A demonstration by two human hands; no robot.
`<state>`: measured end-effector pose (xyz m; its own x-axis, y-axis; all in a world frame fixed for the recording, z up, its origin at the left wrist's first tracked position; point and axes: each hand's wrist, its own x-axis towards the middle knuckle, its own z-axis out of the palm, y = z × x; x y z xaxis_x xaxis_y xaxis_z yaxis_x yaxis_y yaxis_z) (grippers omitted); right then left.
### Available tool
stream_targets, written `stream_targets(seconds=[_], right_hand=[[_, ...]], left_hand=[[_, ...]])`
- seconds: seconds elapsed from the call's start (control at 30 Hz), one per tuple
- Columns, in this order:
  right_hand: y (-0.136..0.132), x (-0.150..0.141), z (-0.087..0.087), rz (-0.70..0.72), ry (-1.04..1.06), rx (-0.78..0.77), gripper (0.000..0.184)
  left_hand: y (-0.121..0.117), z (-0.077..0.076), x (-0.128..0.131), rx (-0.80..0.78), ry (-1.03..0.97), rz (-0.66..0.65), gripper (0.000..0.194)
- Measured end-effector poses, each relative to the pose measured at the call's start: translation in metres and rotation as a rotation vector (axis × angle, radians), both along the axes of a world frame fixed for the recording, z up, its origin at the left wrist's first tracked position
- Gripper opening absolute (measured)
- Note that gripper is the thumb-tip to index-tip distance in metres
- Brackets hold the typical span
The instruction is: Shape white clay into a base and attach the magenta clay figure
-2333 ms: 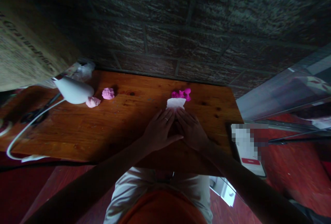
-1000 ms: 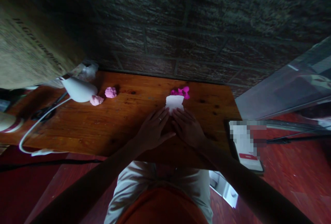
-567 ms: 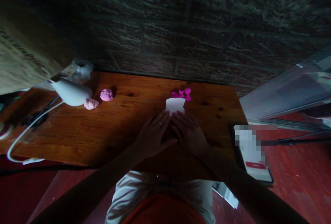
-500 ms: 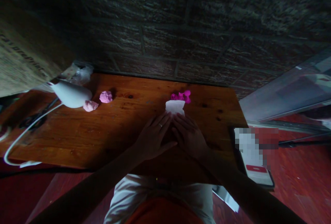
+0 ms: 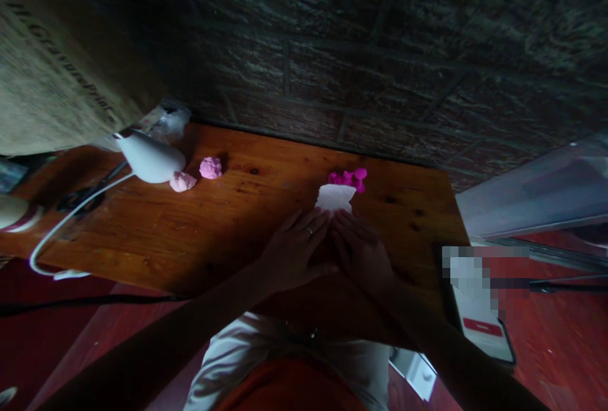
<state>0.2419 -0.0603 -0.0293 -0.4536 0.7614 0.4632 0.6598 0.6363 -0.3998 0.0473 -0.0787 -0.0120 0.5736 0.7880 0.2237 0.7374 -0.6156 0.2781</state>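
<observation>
A pale, flat, ragged-edged piece (image 5: 335,197), whose material I cannot tell for sure, lies on the wooden table (image 5: 228,221). My left hand (image 5: 297,249), with a ring on one finger, rests flat with its fingertips on the near edge of the piece. Beside it, my right hand (image 5: 365,251) also lies flat, fingers stretched forward onto the same edge. The fingertips of both hands meet there and hide the near part. Just behind the piece sit small magenta shapes (image 5: 349,179).
Two pink lumps (image 5: 211,168) lie left of the hands, by a white rounded object (image 5: 152,159) and a white cable (image 5: 50,227). Dark scissors (image 5: 78,202) rest further left, under a printed brown box or bag (image 5: 71,82). A phone (image 5: 481,327) is at the right edge; a stone wall (image 5: 313,82) stands behind.
The camera view has swung a little, so the table and everything on it appear further right. Both hands keep their flat position at the near edge of the pale piece.
</observation>
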Motion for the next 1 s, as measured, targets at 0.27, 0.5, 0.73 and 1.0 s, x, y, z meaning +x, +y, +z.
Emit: stream_targets(seconds=[0.27, 0.5, 0.73, 1.0], right_hand=[[0.048, 0.033, 0.024, -0.431, 0.214, -0.050, 0.029], [0.103, 0.035, 0.008, -0.350, 0.206, -0.205, 0.024], [0.094, 0.032, -0.004, -0.387, 0.378, -0.183, 0.032], [0.097, 0.033, -0.007, -0.286, 0.314, -0.094, 0.035]], left_hand=[[0.005, -0.001, -0.010, 0.105, -0.114, -0.020, 0.062], [0.049, 0.023, -0.031, -0.043, -0.554, 0.352, 0.033], [0.132, -0.003, -0.024, -0.150, -0.929, 0.483, 0.023], [0.140, -0.020, -0.009, -0.239, -0.813, 0.190, 0.039]])
